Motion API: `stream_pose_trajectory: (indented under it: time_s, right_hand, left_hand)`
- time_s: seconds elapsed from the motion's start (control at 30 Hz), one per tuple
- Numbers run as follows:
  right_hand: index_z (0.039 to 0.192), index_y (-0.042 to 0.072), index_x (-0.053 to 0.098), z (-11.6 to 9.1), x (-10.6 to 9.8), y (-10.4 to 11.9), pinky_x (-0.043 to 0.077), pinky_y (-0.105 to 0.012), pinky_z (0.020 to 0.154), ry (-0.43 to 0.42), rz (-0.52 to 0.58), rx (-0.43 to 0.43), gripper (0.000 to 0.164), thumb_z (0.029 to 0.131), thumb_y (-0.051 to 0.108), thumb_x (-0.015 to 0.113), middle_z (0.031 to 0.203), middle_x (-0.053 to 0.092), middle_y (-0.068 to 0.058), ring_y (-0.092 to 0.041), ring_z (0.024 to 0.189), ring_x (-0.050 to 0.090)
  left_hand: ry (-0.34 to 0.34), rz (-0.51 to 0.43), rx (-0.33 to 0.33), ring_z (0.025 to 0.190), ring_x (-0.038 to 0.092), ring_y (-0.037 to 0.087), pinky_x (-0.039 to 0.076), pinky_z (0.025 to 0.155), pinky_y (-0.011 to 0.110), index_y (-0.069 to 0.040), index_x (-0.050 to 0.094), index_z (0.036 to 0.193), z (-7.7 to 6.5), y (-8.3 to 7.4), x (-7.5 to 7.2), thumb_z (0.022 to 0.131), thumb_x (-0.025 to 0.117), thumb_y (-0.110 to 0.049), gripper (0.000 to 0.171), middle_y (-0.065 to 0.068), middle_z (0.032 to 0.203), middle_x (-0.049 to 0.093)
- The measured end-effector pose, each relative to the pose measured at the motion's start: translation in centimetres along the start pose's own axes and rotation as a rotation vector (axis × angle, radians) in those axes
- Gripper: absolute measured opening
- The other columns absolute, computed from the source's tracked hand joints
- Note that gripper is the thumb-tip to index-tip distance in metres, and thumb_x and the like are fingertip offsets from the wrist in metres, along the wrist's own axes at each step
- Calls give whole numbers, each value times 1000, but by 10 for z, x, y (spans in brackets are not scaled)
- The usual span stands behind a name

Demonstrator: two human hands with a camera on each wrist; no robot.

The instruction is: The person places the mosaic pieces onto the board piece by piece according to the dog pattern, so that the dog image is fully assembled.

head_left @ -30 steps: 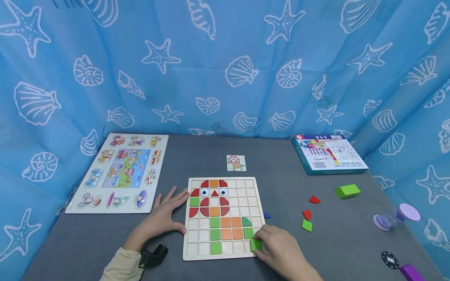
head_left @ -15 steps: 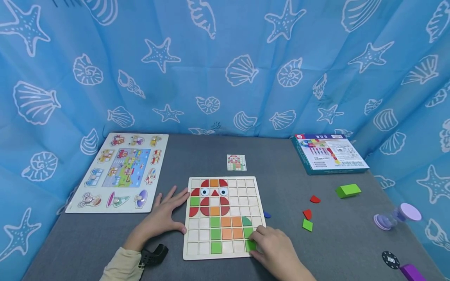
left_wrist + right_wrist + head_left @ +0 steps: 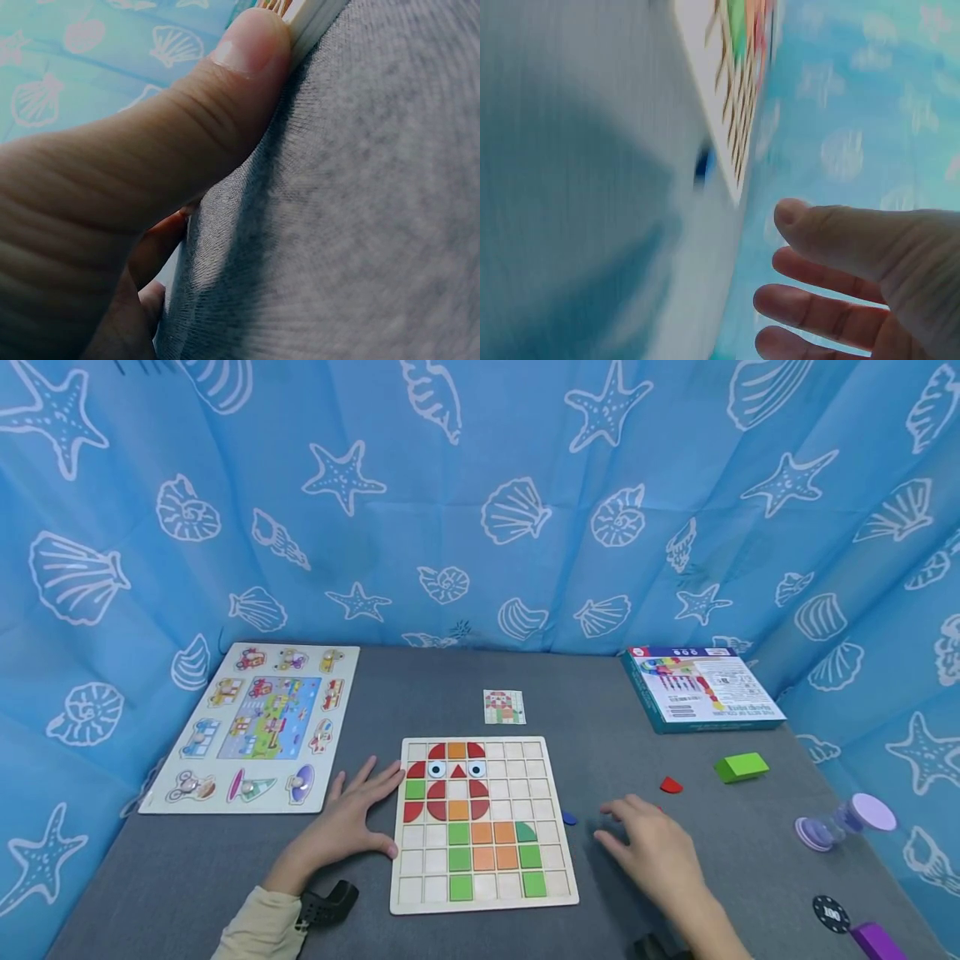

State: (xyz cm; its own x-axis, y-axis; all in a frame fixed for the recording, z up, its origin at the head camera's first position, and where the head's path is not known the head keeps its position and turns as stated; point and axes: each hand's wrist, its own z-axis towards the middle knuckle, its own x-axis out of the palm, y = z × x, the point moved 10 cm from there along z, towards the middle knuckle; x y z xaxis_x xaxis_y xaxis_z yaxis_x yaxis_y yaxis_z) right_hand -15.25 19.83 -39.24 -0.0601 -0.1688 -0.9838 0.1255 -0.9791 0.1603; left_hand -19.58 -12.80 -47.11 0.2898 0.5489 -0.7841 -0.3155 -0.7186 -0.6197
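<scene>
A pale wooden grid board (image 3: 513, 902) lies on the grey table, part filled with red, orange and green tiles and two eye pieces. My left hand (image 3: 348, 822) rests at its left side with fingers spread; in the left wrist view the thumb (image 3: 251, 52) touches the board's edge. To the right of the board, my right hand (image 3: 656, 852) is in the air over the table, fingers loosely bent around nothing. It hides most of one red piece and a green square. A green square tile (image 3: 534, 884) sits in the bottom row of the grid.
A small pattern card (image 3: 504, 707) lies behind the board. At left is a knobbed vehicle puzzle (image 3: 330, 777). Rightward are a red piece (image 3: 671, 785), a green block (image 3: 742, 767), a boxed set (image 3: 705, 693), a purple-topped sand timer (image 3: 847, 822) and a black chip (image 3: 831, 913).
My right hand has set the green square tile into the bottom row, let go and moved right, away from the board. The left hand has stayed in place.
</scene>
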Motion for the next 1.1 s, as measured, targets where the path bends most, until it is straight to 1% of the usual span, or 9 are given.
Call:
stream_pose_trajectory:
  time_s: [0.07, 0.23, 0.33, 0.43, 0.53, 0.63, 0.73, 0.87, 1.1]
  right_hand:
    - [94, 12, 66, 8, -4, -26, 45, -33, 53, 14, 3, 76, 30, 68, 25, 76, 82, 60, -2, -15, 68, 55]
    - [104, 2, 61, 24, -4, -83, 45, -40, 54, 112, 5, 233, 40, 74, 28, 70, 88, 60, -13, -24, 72, 56]
    - [107, -2, 59, 32, -3, -111, 43, -39, 51, 140, 9, 293, 46, 75, 31, 69, 89, 60, -18, -25, 69, 54]
    - [106, -3, 58, 37, 2, -126, 42, -37, 50, 183, 25, 317, 51, 75, 37, 67, 89, 60, -20, -25, 68, 52]
    - [105, -3, 58, 40, 9, -130, 41, -36, 51, 243, 31, 319, 53, 76, 40, 66, 89, 60, -20, -24, 67, 49]
    - [103, -1, 59, 44, 14, -125, 40, -35, 50, 256, 23, 298, 45, 77, 34, 66, 84, 61, -16, -23, 65, 49]
    - [102, 2, 59, 49, 17, -117, 40, -35, 48, 236, 3, 248, 34, 77, 25, 67, 81, 60, -13, -22, 64, 50]
    - [101, 4, 59, 53, 21, -105, 40, -34, 47, 205, 4, 173, 26, 77, 14, 66, 85, 59, -15, -22, 64, 50]
    - [92, 8, 61, 56, 25, -86, 37, -31, 46, 147, 55, 83, 17, 76, 7, 65, 81, 55, -9, -19, 62, 47]
  left_hand:
    - [-4, -1, 4, 136, 4, 30, -5, 100, 60, -19, 30, 140, 0, 0, -1, 47, 71, -61, 110, -4, 146, 23]
    - [-13, -10, 9, 136, 5, 32, -5, 99, 61, -17, 32, 139, 0, -1, -2, 46, 71, -61, 110, -1, 146, 24]
    - [-9, -5, 6, 136, 4, 31, -5, 99, 61, -18, 31, 139, 0, -1, -2, 46, 71, -61, 110, -2, 146, 24]
    - [-8, -5, 7, 136, 4, 31, -5, 99, 61, -18, 31, 140, 0, -1, -1, 46, 71, -62, 110, -2, 146, 24]
    - [-12, -11, 17, 136, 5, 31, -5, 99, 61, -18, 31, 139, 0, -1, -2, 47, 71, -61, 110, -2, 146, 24]
    - [-13, -9, 23, 136, 5, 32, -4, 99, 61, -18, 31, 139, 0, -2, -2, 48, 71, -61, 109, -1, 146, 25]
    - [-15, -7, 28, 135, 6, 33, -4, 98, 62, -17, 32, 139, 0, -2, -3, 48, 72, -60, 109, 0, 146, 25]
    - [-11, -7, 20, 136, 5, 31, -4, 99, 61, -18, 31, 140, 0, -2, -3, 47, 72, -61, 109, -2, 146, 24]
    - [-3, -5, 14, 136, 4, 30, -5, 99, 60, -19, 31, 140, -1, -1, -1, 47, 72, -60, 109, -3, 146, 24]
